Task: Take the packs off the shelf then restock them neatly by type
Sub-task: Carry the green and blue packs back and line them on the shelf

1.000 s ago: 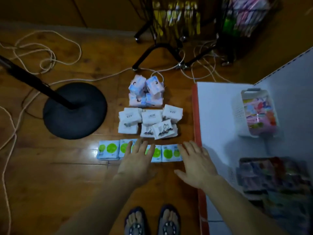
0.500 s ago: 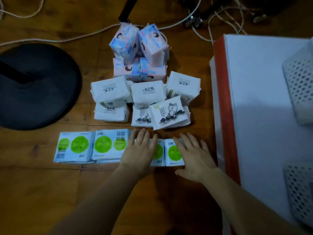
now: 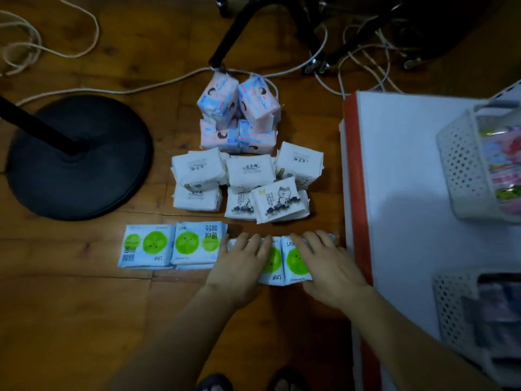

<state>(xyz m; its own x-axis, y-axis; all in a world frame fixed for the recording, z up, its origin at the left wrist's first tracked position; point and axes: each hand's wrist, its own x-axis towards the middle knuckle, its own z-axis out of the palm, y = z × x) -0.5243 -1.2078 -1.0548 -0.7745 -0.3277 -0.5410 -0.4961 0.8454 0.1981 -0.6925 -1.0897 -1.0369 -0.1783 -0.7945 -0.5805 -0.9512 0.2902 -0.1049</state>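
**Inspector:** Status of the packs?

**Assistant:** All are on the wooden floor (image 3: 84,320), sorted in three groups: pink packs (image 3: 238,114) farthest, white packs (image 3: 245,182) in the middle, green-dot packs (image 3: 172,245) in the nearest row. The shelf (image 3: 408,170) stands just to the right.

**Inspector:** Hands?

**Assistant:** The left hand (image 3: 239,263) and right hand (image 3: 329,263) lie flat on the right end of the green row, fingers straight and slightly spread, curled round nothing.

**Inspector:** Step?

**Assistant:** Removal looks done; restocking seems about to begin. The next move likely calls for gathering one type between both hands and lifting it to the bare shelf beside the white basket (image 3: 462,165).
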